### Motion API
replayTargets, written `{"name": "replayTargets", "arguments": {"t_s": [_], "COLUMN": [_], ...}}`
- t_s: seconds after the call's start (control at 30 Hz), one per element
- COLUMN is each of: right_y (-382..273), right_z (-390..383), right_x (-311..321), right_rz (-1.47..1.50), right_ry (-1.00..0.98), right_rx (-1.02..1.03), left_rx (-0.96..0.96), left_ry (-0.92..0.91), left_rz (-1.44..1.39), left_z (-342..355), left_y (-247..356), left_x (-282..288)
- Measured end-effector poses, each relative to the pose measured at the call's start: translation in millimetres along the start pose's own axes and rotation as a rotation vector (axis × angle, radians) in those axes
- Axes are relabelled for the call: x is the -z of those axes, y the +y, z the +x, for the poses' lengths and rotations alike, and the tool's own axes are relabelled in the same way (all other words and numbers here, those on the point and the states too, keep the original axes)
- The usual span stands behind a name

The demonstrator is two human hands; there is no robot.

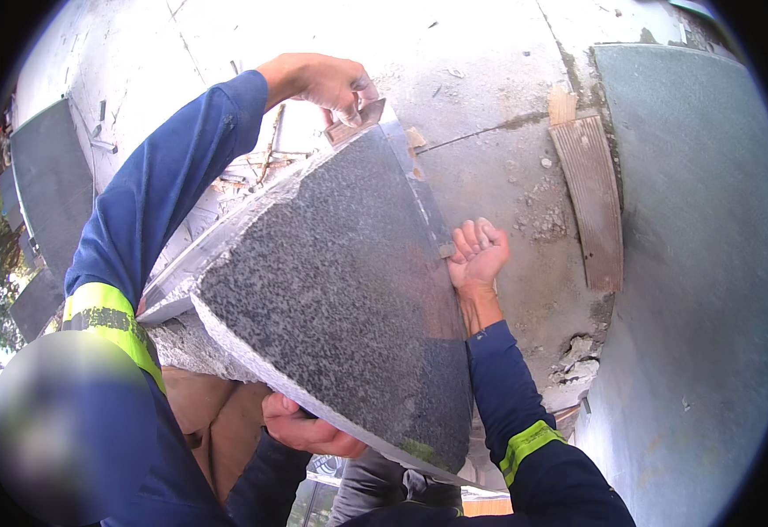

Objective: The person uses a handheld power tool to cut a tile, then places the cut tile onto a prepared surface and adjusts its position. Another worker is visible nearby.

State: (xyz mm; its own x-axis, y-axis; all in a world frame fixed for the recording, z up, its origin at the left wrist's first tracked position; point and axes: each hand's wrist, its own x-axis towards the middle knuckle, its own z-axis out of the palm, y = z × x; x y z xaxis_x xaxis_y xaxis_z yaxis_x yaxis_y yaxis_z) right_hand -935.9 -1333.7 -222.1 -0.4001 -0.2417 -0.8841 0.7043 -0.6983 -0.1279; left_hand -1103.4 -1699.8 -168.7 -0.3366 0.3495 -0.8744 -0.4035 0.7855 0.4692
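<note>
A thick speckled grey stone slab [331, 272] stands tilted in front of me, its pale rough edge facing me. My left hand [309, 429] grips its near lower edge, with some fingers hidden by the stone. Beside its right edge, my right hand [479, 255] is curled into a fist close to a small tan chip [445, 250]; whatever is inside the fist is hidden. At the slab's far corner, a co-worker's hand [336, 88] pinches a small brown wooden piece [356, 123] against the edge.
The co-worker's blue sleeve [173, 167] reaches along the left side. Ribbed brown boards [588, 202] lie on the dusty concrete floor [498, 167], with rubble nearby. A large grey-green slab [691, 263] fills the right; a dark panel [53, 184] lies far left. Wood scraps are scattered behind the slab.
</note>
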Motion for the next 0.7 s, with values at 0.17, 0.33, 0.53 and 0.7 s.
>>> {"name": "replayTargets", "arguments": {"t_s": [0.17, 0.33, 0.53, 0.7], "right_y": [2, -45, 1, 0], "right_z": [5, 17, -7, -7], "right_x": [-7, -8, -1, 3], "right_rz": [-0.026, 0.006, -0.022, -0.188], "right_ry": [-0.009, -0.07, -0.009, -0.003], "right_rx": [-0.048, -0.007, -0.005, -0.013], "left_rx": [0.002, 0.013, 0.021, -0.002], "left_ry": [-0.054, -0.051, -0.056, -0.064], "left_rz": [-0.039, -0.062, 0.0, -0.022], "left_z": [1, -6, -1, -4], "left_y": [-7, -11, -1, -7], "left_x": [3, 2, 2, 1]}}
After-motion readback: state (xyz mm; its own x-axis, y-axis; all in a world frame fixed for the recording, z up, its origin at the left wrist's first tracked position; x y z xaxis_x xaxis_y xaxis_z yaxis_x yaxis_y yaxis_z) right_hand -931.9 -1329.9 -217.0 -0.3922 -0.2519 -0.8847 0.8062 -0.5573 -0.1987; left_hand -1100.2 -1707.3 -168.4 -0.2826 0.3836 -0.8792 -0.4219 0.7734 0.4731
